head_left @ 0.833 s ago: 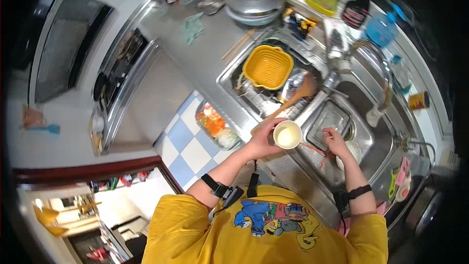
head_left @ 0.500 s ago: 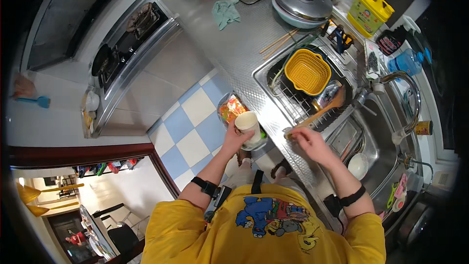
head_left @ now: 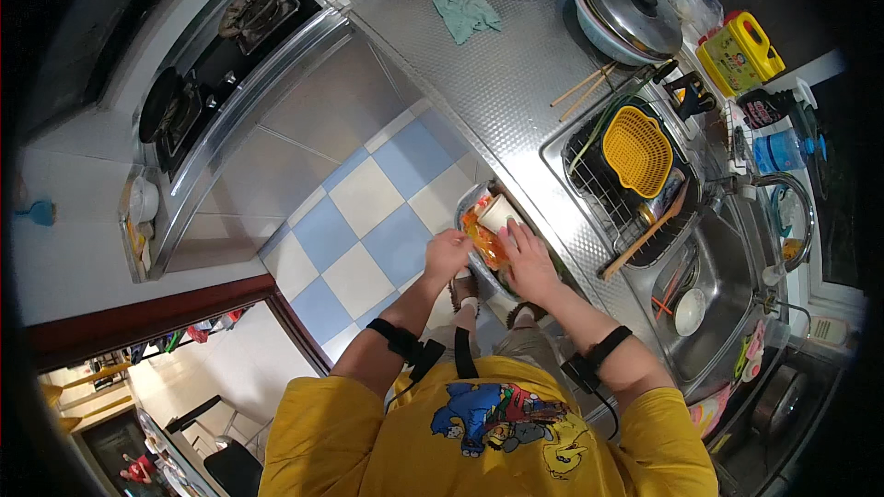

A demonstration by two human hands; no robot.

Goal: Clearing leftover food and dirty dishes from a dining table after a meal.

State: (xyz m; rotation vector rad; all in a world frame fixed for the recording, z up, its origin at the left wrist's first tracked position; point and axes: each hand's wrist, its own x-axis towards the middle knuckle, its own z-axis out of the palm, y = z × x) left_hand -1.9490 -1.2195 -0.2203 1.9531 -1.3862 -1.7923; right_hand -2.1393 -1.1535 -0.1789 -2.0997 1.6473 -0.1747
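A cream paper cup lies tilted in a plastic-lined bin, among orange and red wrappers. My right hand reaches over the bin with its fingers stretched, their tips against the cup's side. At the bin's left edge my left hand has its fingers drawn together beside the orange wrapper; whatever may be between them is too small to make out. A wooden spatula rests across the dish rack to the right, apart from both hands.
A steel counter runs along my right. It bears a yellow basket on the dish rack, chopsticks, a green cloth and a lidded pan. The sink holds a white bowl. A stove stands at left.
The paper cup has gone from my left hand into the bin. My right hand has moved from the spatula's handle end to the bin. The view has shifted, so the counter sits farther right.
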